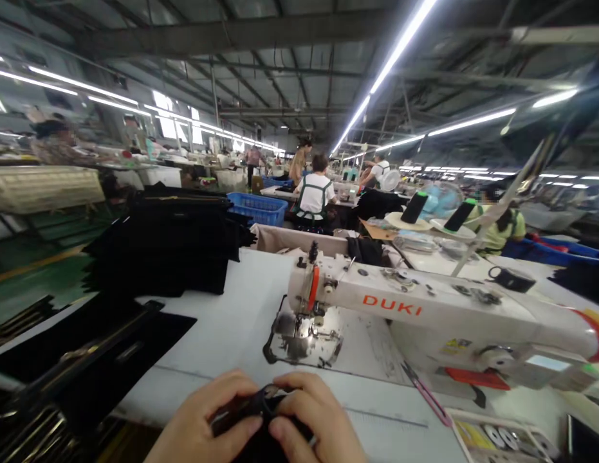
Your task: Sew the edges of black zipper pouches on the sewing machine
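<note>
both hands (260, 418) closed – pinching black fabric (253, 406)

A garment factory: a white DUKI sewing machine (424, 308), stacked black cut fabric (168, 244), rows of seated workers (314, 196) under long ceiling strip lights (400, 45).

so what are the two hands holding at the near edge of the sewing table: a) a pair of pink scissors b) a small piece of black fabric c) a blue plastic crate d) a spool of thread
b: the left hand and right hand both pinch a small piece of black fabric between them, in front of the sewing machine.
</note>
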Demonstrator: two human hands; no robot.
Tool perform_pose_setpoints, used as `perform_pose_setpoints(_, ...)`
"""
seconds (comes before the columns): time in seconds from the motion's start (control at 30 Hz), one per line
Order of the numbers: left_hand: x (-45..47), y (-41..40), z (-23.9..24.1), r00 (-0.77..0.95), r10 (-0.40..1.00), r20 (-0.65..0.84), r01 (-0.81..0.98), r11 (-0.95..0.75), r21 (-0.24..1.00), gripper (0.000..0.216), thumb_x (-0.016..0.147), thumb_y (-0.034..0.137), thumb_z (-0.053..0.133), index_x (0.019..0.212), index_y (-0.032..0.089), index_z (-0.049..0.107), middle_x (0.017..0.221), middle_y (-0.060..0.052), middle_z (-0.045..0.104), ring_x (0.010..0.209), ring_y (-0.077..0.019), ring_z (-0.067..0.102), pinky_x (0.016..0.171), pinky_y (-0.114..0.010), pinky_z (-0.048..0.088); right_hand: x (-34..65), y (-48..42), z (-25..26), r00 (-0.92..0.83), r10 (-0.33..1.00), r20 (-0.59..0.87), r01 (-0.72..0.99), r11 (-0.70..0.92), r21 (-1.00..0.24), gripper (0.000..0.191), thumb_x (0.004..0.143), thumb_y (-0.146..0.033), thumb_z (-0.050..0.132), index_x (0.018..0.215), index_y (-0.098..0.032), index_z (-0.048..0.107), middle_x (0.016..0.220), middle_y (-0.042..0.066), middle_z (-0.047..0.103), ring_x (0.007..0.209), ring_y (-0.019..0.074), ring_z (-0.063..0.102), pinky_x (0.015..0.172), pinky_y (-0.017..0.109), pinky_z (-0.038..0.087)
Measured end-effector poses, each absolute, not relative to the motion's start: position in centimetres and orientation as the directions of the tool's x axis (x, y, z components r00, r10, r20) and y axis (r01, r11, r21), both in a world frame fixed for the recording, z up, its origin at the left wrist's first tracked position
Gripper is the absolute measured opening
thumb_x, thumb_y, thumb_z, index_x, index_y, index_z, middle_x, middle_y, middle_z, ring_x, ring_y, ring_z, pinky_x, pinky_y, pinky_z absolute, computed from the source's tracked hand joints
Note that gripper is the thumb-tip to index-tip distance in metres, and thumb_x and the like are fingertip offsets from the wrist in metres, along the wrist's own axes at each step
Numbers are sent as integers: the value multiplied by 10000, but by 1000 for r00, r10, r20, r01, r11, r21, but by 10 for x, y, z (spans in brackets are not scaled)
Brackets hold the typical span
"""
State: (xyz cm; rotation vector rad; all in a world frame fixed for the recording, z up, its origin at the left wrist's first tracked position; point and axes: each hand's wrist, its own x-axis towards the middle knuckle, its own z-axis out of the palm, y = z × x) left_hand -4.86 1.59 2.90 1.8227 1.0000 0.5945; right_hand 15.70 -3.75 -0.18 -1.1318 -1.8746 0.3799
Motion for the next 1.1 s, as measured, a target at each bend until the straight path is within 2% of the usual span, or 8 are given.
perform_pose_setpoints(0.07, -46, 13, 35, 550, 833, -65, 306, -128, 943, 157, 825, 326, 602, 906, 200, 650, 862, -21, 643, 861, -198, 605, 780, -247, 479, 157, -43, 9, -168, 871, 462, 523, 476, -708, 91, 891, -171, 603, 927, -242, 647, 1047, 16, 684, 976, 154, 645, 866, 239, 510)
perform_pose_setpoints(0.17, -45, 10, 38, 557, 825, -97, 158, 9, 987, 236, 841, 344, 647, 1018, 189, 638, 932, -33, 656, 925, -205, 602, 833, -258, 476, 155, -47, 21, -106, 900, 422, 508, 414, -755, 80, 877, -163, 625, 887, -238, 650, 940, -7, 697, 899, 140, 651, 820, 224, 504)
perform_pose_setpoints(0.3, -46, 7, 37, 526, 840, -131, 52, 122, 991, 214, 867, 373, 675, 918, 166, 665, 864, -25, 642, 838, -171, 572, 752, -229, 470, 155, -50, 27, -62, 916, 397, 547, 364, -754, 65, 843, -173, 658, 852, -237, 652, 933, -9, 698, 876, 150, 652, 800, 239, 506)
perform_pose_setpoints(0.47, -48, 7, 33, 528, 835, -154, -22, 195, 981, 204, 852, 342, 714, 956, 171, 678, 899, -23, 660, 863, -168, 582, 769, -227, 475, 159, -51, 25, -47, 916, 398, 579, 350, -737, 59, 871, -204, 621, 828, -241, 637, 921, 0, 695, 848, 161, 655, 775, 258, 518)
perform_pose_setpoints(0.87, -52, 6, 27, 511, 838, -188, -4, 221, 975, 239, 838, 384, 730, 868, 152, 683, 780, -5, 616, 711, -123, 528, 654, -197, 448, 152, -52, 21, -7, 917, 398, 557, 334, -760, 81, 869, -218, 606, 793, -243, 619, 908, -6, 696, 813, 157, 662, 748, 255, 524)
perform_pose_setpoints(1.03, -54, 14, 38, 543, 809, -227, 127, 188, 974, 313, 856, 447, 682, 915, 140, 665, 798, -14, 622, 734, -144, 544, 665, -213, 445, 151, -52, 14, -22, 945, 325, 554, 282, -783, 75, 826, -170, 592, 785, -230, 571, 778, -30, 656, 708, 137, 627, 652, 233, 494)
perform_pose_setpoints(1.1, -58, 25, 47, 617, 743, -260, 222, 153, 963, 326, 858, 447, 666, 958, 137, 668, 862, -29, 651, 790, -169, 575, 699, -227, 453, 152, -52, 11, -146, 932, 331, 482, 359, -799, 144, 841, -139, 550, 896, -248, 627, 812, -35, 669, 726, 127, 636, 675, 216, 500)
